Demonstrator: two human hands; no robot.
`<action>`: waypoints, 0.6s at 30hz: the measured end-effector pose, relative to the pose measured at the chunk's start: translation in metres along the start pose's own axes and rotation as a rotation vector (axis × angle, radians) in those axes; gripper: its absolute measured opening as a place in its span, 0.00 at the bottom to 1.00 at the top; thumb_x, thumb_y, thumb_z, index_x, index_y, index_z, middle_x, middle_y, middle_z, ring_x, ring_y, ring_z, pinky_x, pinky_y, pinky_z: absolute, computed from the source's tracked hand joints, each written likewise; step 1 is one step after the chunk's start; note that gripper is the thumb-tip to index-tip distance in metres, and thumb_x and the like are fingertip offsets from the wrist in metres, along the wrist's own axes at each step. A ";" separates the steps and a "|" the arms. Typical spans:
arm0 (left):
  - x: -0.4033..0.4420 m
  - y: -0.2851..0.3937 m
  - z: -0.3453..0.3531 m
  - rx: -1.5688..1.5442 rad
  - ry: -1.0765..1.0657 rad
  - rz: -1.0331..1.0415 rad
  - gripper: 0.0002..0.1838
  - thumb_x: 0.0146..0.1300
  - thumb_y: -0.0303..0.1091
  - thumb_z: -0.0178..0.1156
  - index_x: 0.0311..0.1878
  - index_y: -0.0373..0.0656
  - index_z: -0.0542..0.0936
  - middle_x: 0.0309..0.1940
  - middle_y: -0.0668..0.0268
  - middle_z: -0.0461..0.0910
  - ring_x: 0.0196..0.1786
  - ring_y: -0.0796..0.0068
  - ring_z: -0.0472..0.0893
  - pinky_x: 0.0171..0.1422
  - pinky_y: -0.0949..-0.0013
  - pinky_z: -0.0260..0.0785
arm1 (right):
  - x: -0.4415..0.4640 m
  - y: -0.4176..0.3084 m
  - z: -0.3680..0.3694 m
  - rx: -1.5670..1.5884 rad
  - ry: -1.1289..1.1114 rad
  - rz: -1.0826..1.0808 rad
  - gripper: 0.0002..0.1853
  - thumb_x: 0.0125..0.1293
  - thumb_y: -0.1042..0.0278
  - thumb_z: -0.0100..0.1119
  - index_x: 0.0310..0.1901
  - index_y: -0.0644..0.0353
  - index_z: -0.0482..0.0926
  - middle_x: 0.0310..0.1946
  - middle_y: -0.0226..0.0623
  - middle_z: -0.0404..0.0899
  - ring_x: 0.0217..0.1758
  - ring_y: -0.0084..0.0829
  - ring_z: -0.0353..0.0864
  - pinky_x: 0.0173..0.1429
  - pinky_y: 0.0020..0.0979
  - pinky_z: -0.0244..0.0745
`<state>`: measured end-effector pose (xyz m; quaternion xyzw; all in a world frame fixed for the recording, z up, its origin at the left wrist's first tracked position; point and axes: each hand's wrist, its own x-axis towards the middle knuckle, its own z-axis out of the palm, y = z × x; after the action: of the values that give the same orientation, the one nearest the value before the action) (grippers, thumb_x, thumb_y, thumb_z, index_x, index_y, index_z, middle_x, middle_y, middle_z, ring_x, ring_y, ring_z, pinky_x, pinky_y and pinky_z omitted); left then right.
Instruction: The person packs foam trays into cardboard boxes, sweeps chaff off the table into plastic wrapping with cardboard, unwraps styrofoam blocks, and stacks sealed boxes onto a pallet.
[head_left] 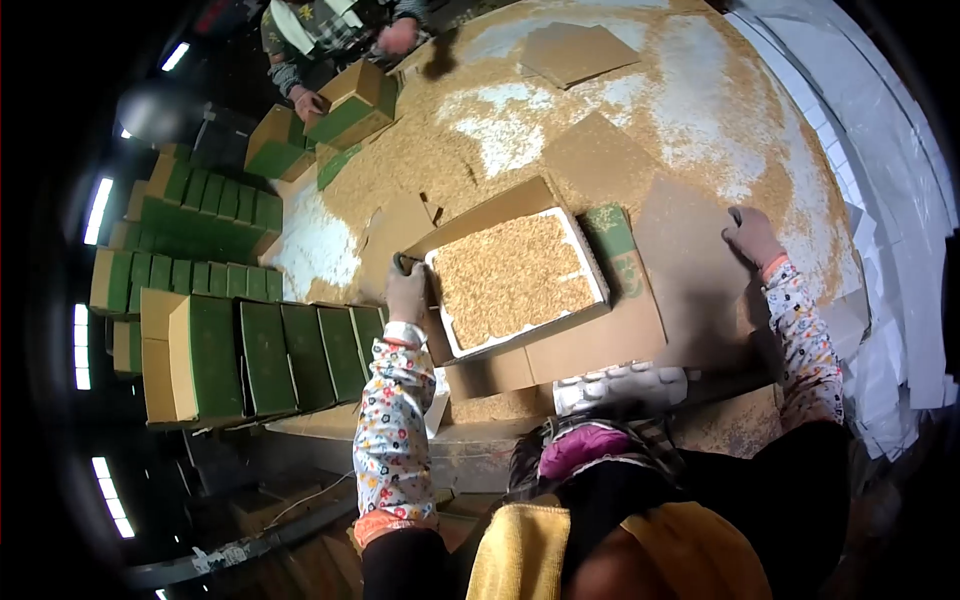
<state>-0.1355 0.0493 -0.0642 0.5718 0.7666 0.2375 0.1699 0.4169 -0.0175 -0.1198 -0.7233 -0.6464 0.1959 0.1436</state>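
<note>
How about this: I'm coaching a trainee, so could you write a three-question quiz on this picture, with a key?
1. Multiple choice: what is nearest the camera wearer's left hand?
A) the yellow cloth
B) the open box
C) the co-worker's sleeve

2. True or false: the white liner inside the open box is empty.

3. Fill in the blank: the wearer's right hand is by the edge of a flat sheet of ____.

Key:
1. B, the open box.
2. False: tan, grainy filling lies in it.
3. Cardboard.
</note>
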 end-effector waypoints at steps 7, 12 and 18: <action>-0.033 0.024 -0.034 -0.415 0.212 0.400 0.21 0.64 0.34 0.51 0.57 0.34 0.65 0.55 0.46 0.66 0.56 0.50 0.68 0.61 0.59 0.58 | -0.049 -0.279 -0.039 -0.203 0.596 -0.651 0.07 0.48 0.73 0.51 0.31 0.52 0.73 0.32 0.32 0.73 0.41 0.32 0.73 0.47 0.31 0.67; -0.086 0.077 -0.082 0.098 0.042 0.953 0.24 0.54 0.37 0.59 0.54 0.41 0.69 0.50 0.52 0.69 0.54 0.57 0.69 0.59 0.60 0.60 | -0.030 -0.299 0.059 -0.419 -0.254 -0.955 0.05 0.48 0.72 0.55 0.26 0.60 0.80 0.27 0.43 0.80 0.34 0.41 0.80 0.39 0.38 0.74; -0.117 0.063 -0.020 0.697 -0.497 0.787 0.18 0.63 0.32 0.41 0.54 0.38 0.69 0.41 0.54 0.77 0.42 0.59 0.78 0.40 0.56 0.74 | -0.042 -0.305 0.039 -0.274 -0.577 -0.992 0.14 0.51 0.63 0.57 0.40 0.56 0.79 0.43 0.46 0.77 0.51 0.42 0.74 0.57 0.37 0.66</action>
<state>-0.0626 -0.0514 -0.0141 0.8746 0.4663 -0.1250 0.0456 0.1269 -0.0236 -0.0091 -0.2638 -0.9399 0.2088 -0.0582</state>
